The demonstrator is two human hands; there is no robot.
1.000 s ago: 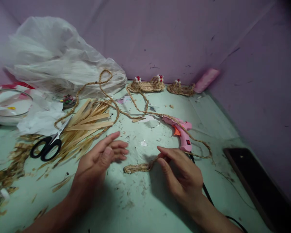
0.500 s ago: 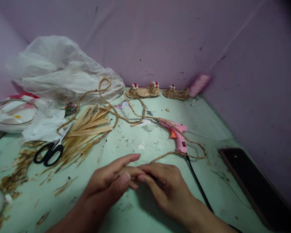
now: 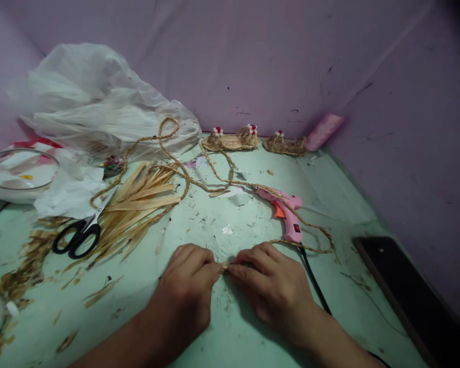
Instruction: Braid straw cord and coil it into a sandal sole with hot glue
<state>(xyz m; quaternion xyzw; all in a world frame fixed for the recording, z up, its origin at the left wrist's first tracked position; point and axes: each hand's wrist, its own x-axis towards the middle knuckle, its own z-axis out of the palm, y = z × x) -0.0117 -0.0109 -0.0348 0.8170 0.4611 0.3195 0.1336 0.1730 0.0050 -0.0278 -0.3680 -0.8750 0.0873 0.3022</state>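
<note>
Braided cord [image 3: 245, 182], tan-brown, slender and rope-like in its plait. A short, straw-coloured portion shows between the left hand [image 3: 189, 286] and right hand [image 3: 278, 286], whose fingers pinch it just above the pale green table [image 3: 222, 347]; the remainder there is covered. Beyond the right hand, the cord bends past the pink glue gun [image 3: 292, 226] and lies in loose loops.
</note>
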